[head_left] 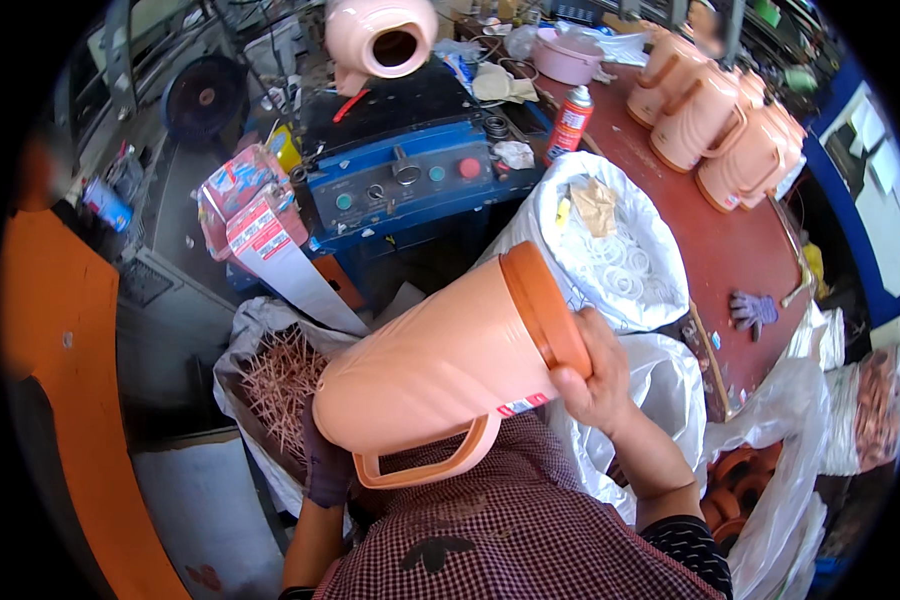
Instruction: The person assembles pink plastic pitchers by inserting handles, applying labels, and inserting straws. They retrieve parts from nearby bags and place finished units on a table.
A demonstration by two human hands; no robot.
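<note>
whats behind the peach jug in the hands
Past the edges of the peach jug, a white bag of thin reddish sticks shows at left, pale rings in a second bag at upper right, and a checked apron below. Whatever the jug directly covers can't be seen.

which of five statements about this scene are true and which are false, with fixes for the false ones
1. The right hand holds the orange collar of the peach jug. True.
2. Both hands are bare. False: the left hand is gloved.
3. The jug stands upright. False: it is tilted, handle toward the checked apron.
4. A white bag holds pale rings. True.
5. The spare glove lies in the basin. False: the purple glove lies on the red table.
</note>
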